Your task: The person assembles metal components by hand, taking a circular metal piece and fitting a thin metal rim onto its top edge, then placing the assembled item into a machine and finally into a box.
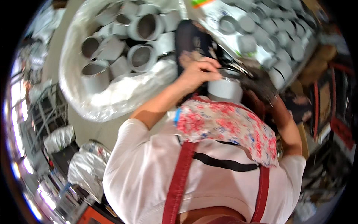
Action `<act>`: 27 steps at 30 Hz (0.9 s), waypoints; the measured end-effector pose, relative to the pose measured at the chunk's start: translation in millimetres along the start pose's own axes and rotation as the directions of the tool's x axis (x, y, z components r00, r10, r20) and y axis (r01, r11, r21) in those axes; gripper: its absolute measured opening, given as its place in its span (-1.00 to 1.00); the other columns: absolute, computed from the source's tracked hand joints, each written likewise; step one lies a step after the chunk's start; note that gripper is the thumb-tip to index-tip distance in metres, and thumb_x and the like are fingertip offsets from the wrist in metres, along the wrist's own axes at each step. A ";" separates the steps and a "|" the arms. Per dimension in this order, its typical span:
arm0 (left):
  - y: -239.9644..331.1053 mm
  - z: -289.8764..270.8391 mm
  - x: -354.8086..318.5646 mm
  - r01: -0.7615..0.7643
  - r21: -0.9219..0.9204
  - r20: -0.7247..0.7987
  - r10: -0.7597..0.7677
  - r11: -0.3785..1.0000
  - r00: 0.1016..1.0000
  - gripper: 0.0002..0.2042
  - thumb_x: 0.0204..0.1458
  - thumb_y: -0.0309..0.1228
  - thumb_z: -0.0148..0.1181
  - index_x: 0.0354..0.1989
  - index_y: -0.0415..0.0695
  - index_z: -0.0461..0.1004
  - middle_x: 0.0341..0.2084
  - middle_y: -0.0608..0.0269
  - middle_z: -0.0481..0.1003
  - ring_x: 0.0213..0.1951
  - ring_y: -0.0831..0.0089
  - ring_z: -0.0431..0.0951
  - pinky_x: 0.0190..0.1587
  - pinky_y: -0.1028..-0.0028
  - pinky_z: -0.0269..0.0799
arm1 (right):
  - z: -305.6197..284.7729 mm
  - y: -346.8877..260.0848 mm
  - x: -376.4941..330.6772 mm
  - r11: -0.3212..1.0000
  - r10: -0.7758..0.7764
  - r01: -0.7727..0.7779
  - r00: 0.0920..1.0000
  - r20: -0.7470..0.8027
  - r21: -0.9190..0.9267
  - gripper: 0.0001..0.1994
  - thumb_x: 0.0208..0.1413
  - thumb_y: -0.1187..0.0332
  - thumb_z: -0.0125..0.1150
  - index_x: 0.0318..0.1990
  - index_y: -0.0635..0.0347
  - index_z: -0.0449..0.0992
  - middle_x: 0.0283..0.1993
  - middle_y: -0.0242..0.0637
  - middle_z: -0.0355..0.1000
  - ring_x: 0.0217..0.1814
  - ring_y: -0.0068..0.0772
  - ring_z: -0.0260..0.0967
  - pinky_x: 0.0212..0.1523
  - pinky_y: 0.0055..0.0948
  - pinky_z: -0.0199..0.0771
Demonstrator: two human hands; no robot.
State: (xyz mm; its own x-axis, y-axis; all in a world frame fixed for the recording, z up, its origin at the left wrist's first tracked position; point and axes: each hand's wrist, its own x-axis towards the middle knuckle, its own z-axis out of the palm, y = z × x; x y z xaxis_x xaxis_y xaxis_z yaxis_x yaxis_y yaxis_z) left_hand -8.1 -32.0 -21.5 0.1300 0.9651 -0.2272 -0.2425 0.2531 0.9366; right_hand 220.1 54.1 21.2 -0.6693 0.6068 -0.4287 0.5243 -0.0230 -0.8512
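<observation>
A grey cylindrical pipe fitting (pixel 225 90) sits upright in front of my lap, its open end up. My left hand (pixel 201 72) is bare and closed on the fitting's upper rim, fingers bent over the edge. In a dark glove, my right hand (pixel 264 85) is closed around a thin shiny metal hand tool (pixel 242 68) at the fitting's far right rim. Blur hides the tool's exact kind and where its tip touches. Part of the fitting's lower side is hidden behind the floral apron (pixel 223 119).
To the left stands a large clear plastic bag (pixel 71 84), rolled open, with several grey pipe fittings (pixel 146 27) in it. Many smaller grey fittings (pixel 268 26) lie on white sheeting at the far right. A silvery bag (pixel 87 168) and a metal rack (pixel 48 108) are at the left.
</observation>
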 end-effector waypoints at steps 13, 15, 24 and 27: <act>37.5 22.6 -2.8 0.304 -0.489 0.118 -0.283 0.818 0.952 -0.74 0.01 -0.37 -0.06 -0.16 -0.24 0.31 -0.21 0.14 0.40 -0.18 0.42 0.41 -0.07 0.44 0.30 | 27.9 -13.1 -19.3 0.939 -0.030 0.203 0.852 -0.522 0.278 -0.78 -0.04 0.37 0.15 -0.23 0.26 0.44 -0.31 -0.35 0.42 -0.29 -0.61 0.31 -0.24 -0.58 0.33; 43.1 32.5 1.1 0.289 -0.438 0.084 -0.281 0.851 0.956 -0.82 0.02 -0.40 -0.04 -0.28 -0.24 0.36 -0.32 0.17 0.44 -0.28 0.47 0.45 -0.18 0.51 0.37 | 23.4 -0.9 -20.8 0.964 -0.259 0.258 0.842 -0.472 -0.067 -0.77 -0.06 0.37 0.14 -0.22 0.22 0.43 -0.33 -0.29 0.40 -0.31 -0.46 0.32 -0.26 -0.50 0.33; 54.2 39.5 6.9 0.349 -0.337 0.130 -0.323 0.874 0.937 -0.93 -0.10 -0.50 0.09 -0.54 -0.21 0.38 -0.43 0.18 0.45 -0.38 0.52 0.44 -0.27 0.55 0.36 | 2.6 -10.1 -19.7 0.626 -0.717 0.575 0.690 -0.098 -0.527 -0.65 -0.18 0.45 0.14 -0.12 0.11 0.40 -0.37 -0.15 0.38 -0.40 -0.17 0.36 -0.42 -0.36 0.36; 70.5 38.9 6.5 0.189 -0.225 -0.015 -0.197 0.956 0.980 -0.89 -0.19 -0.47 0.15 -0.50 -0.23 0.40 -0.36 0.10 0.46 -0.29 0.41 0.44 -0.17 0.46 0.34 | -6.8 -19.1 -9.4 0.673 -0.667 0.487 0.725 -0.173 -0.557 -0.68 -0.24 0.39 0.16 -0.21 0.15 0.40 -0.40 -0.14 0.36 -0.37 -0.14 0.34 -0.39 -0.29 0.34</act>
State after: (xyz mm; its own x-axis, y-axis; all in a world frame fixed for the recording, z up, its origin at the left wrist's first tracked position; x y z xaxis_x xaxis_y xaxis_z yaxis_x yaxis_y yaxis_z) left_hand 13.1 -10.5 53.5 0.1612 0.8971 -0.4114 -0.4237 0.4394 0.7921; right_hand 220.0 54.2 43.5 -0.7435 0.5928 0.3095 0.3205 0.7221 -0.6131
